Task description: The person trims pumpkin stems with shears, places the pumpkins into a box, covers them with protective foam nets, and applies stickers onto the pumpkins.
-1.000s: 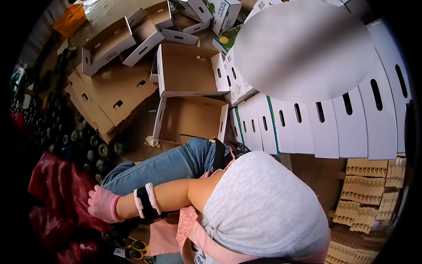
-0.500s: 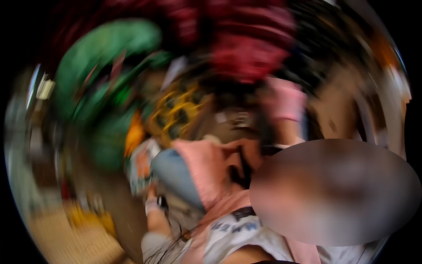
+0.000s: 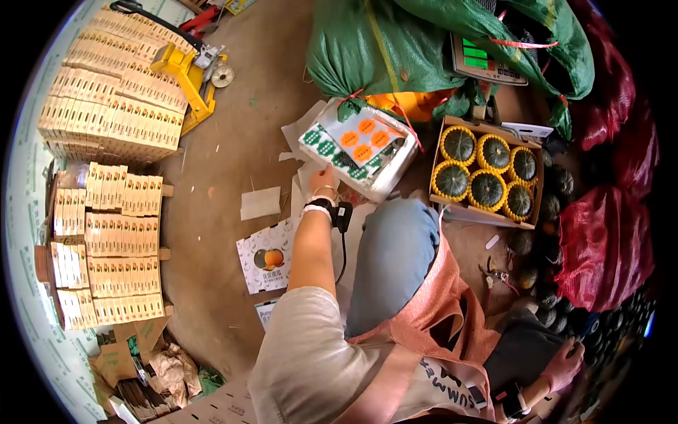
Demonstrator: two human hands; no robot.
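My left hand [image 3: 323, 179], with a bracelet and a wrist strap, is at the near edge of a sheet of green and white stickers [image 3: 326, 146]. Its fingers are closed at that edge. The sheet lies on a white foam box [image 3: 397, 169], beside a sheet of orange round stickers [image 3: 364, 140]. At lower right, my right hand [image 3: 563, 366] is beside a dark-covered leg [image 3: 519, 346], close to loose dark squashes [image 3: 547, 316]. Its fingers look loosely apart, with nothing visible in them.
A cardboard box [image 3: 472, 214] holds several dark green squashes in yellow foam nets. Green sacks [image 3: 381, 49] and a scale [image 3: 487, 60] stand behind. Red mesh sacks [image 3: 600, 247] are on the right. Stacked cartons [image 3: 123, 226] and a yellow pallet jack [image 3: 185, 81] are left; pliers [image 3: 498, 272] lie on the floor.
The view has swung from a blurred angle to a sharp one, shifting the boxes and sacks across the picture. My left hand stays by the foam box; my right hand now shows at lower right.
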